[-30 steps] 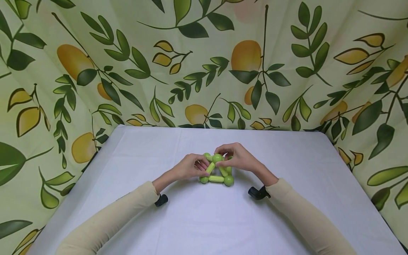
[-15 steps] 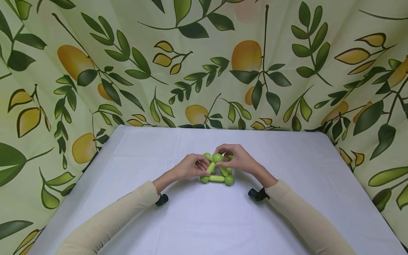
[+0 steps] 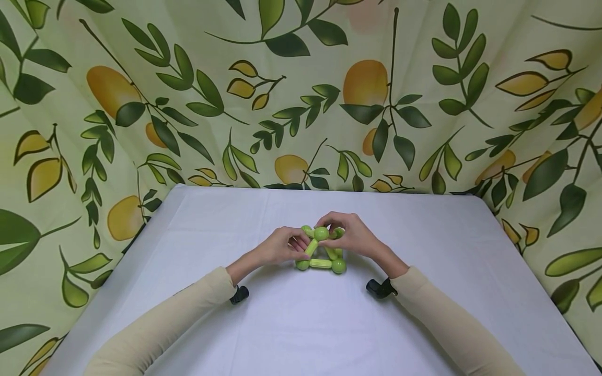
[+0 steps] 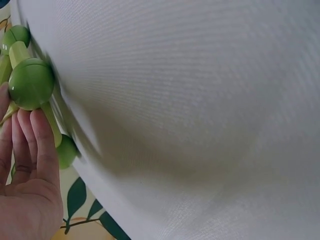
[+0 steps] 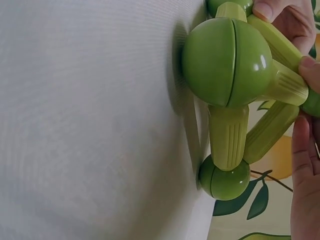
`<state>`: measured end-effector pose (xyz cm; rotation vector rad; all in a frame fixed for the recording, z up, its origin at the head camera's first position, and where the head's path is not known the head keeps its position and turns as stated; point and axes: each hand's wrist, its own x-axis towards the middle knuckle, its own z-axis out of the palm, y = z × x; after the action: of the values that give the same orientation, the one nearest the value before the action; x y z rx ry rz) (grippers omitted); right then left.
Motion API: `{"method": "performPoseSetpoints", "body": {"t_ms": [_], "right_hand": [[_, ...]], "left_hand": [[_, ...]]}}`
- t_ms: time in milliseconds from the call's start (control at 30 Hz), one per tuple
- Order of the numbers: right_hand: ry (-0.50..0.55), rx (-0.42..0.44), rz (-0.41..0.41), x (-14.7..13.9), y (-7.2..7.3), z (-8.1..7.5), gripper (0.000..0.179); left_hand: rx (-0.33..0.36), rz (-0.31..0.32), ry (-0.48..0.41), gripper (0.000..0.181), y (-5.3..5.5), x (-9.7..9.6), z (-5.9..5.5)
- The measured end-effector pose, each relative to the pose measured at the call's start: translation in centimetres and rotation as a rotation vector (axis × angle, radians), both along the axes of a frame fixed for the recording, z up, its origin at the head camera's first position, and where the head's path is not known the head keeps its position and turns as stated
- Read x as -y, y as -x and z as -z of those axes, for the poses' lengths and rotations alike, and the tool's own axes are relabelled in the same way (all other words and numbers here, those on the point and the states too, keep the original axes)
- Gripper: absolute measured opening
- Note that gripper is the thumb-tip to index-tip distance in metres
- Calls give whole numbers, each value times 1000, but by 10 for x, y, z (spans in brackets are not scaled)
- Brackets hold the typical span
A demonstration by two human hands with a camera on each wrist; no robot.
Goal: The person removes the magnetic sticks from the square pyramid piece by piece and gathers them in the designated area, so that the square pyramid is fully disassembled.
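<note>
A pyramid-like frame of light-green rods [image 3: 321, 264] joined by glossy green balls [image 3: 338, 266] stands on the white table, its top ball [image 3: 321, 233] between my hands. My left hand [image 3: 278, 246] pinches the sloping rod [image 3: 311, 247] on the frame's left side. From the right, my right hand [image 3: 354, 234] holds the frame at its top, thumb in front and fingers behind. In the right wrist view, the thumb [image 5: 311, 72] lies where a rod meets the top ball. Fingers hide part of the far side.
A white cloth [image 3: 301, 324] covers the table, and its far edge meets a patterned curtain [image 3: 301, 130] with leaves and orange fruit. A black wrist camera [image 3: 240, 294] hangs under the left wrist, another wrist camera [image 3: 380, 288] under the right.
The frame and my left hand stay nearly in place. My right hand shifts very slightly at the top, and the back right ball shows a little more.
</note>
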<state>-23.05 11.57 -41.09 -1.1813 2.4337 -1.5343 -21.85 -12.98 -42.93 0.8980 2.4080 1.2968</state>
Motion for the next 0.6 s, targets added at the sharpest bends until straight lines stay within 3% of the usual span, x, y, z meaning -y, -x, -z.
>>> {"method": "performPoseSetpoints", "body": {"t_ms": [100,200,433,600], "right_hand": [[17,21,-13,1,-7,-11,31],[36,48,-15,1,-7,-11,31],[98,110,24,-4,15,13,31],[189,116,-5,-11,22,8,32]], "left_hand": [[-1,-1,0,24,0,0,0],[-2,-5,2,24,0,0,1],[-8,0,5,24,1,-2,2],[-15,-5,21,24,1,-1,2]]}}
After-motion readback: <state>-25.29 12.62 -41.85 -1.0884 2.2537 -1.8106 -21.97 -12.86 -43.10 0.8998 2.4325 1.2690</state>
